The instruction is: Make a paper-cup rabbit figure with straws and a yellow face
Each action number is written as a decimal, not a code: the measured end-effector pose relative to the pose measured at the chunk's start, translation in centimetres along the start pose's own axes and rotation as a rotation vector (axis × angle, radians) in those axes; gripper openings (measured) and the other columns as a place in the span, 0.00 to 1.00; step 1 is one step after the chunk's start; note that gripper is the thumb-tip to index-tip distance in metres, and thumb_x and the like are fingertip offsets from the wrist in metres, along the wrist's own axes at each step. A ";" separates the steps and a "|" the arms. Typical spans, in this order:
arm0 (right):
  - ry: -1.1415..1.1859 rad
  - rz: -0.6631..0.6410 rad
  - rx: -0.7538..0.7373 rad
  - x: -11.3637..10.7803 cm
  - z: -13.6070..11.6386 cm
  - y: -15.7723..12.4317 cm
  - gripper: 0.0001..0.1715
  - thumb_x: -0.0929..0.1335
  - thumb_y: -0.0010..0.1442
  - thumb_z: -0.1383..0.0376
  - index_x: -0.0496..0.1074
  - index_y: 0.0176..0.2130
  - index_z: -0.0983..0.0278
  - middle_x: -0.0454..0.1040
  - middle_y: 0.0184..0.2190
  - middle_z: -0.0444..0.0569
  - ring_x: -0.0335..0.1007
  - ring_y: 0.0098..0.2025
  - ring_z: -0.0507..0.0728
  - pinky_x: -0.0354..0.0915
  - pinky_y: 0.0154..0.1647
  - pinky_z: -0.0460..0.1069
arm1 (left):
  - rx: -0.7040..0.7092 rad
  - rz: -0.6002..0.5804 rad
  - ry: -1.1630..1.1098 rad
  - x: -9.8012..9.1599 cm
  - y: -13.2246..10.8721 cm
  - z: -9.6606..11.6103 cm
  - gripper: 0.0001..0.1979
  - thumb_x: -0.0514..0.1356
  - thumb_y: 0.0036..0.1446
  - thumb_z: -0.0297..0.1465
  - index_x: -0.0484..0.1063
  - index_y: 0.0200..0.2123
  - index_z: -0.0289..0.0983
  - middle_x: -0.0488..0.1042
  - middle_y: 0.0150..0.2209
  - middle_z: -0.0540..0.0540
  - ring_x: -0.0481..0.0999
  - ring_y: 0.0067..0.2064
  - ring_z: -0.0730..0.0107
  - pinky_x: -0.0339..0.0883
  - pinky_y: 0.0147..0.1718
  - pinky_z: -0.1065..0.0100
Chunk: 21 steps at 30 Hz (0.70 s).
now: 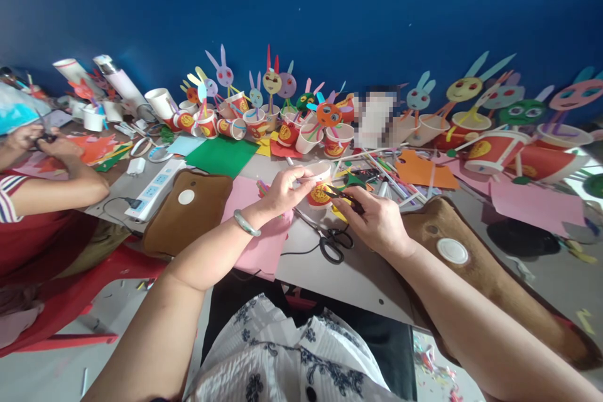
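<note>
My left hand (285, 191) pinches the rim of a red and white paper cup (319, 196) with a yellow print, held above the table edge. Black-handled scissors (355, 203) are gripped in my right hand (384, 220), their blades pointing left at the cup's side. Whether the blades have cut into the cup I cannot make out. Below the cup, a second pair of black scissors (332, 250) lies on the table. Pink paper (245, 226) lies under my left forearm.
Several cups with paper rabbit figures (272, 81) line the blue wall. Brown cushions (191, 210) flank my arms, near a white power strip (157, 188). Orange paper (426, 169) and straws lie ahead. At left, another person's hands (47, 141) hold scissors.
</note>
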State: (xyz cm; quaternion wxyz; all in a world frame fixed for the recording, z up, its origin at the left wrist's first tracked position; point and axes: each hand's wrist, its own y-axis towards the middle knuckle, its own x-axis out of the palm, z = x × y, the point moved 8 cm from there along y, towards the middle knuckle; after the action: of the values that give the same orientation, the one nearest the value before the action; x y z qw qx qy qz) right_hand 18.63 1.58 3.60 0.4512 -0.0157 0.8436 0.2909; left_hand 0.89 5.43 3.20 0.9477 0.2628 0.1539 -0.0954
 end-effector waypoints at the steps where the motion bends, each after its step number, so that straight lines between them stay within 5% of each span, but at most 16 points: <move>1: -0.036 0.007 -0.025 -0.1 -0.2 0.0 0.26 0.62 0.69 0.46 0.78 0.41 0.63 0.76 0.24 0.48 0.71 0.24 0.54 0.59 0.25 0.47 | 0.026 -0.006 0.032 -0.1 0.0 0.3 0.14 0.59 0.64 0.40 0.73 0.31 0.37 0.77 0.33 0.45 0.74 0.38 0.66 0.66 0.41 0.65; 7: -0.163 0.015 -0.105 0.1 -0.3 -0.3 0.26 0.62 0.70 0.47 0.79 0.43 0.62 0.82 0.31 0.51 0.78 0.30 0.56 0.55 0.25 0.47 | 0.131 -0.079 0.146 0.2 0.0 1.6 0.10 0.58 0.62 0.34 0.69 0.27 0.38 0.73 0.29 0.46 0.71 0.36 0.63 0.64 0.44 0.61; 21: -0.254 -0.011 -0.166 0.2 -0.6 -0.5 0.28 0.61 0.71 0.46 0.79 0.41 0.63 0.80 0.27 0.50 0.75 0.26 0.55 0.52 0.23 0.47 | 0.192 -0.119 0.210 0.7 -0.2 1.4 0.06 0.57 0.58 0.31 0.72 0.30 0.38 0.75 0.32 0.44 0.72 0.40 0.60 0.65 0.48 0.58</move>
State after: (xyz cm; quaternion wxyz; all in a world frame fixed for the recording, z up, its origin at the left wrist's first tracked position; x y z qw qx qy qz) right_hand 18.15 0.93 3.46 0.5529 -0.0205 0.7528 0.3567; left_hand 1.82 4.47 4.03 0.8895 0.3513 0.2578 -0.1379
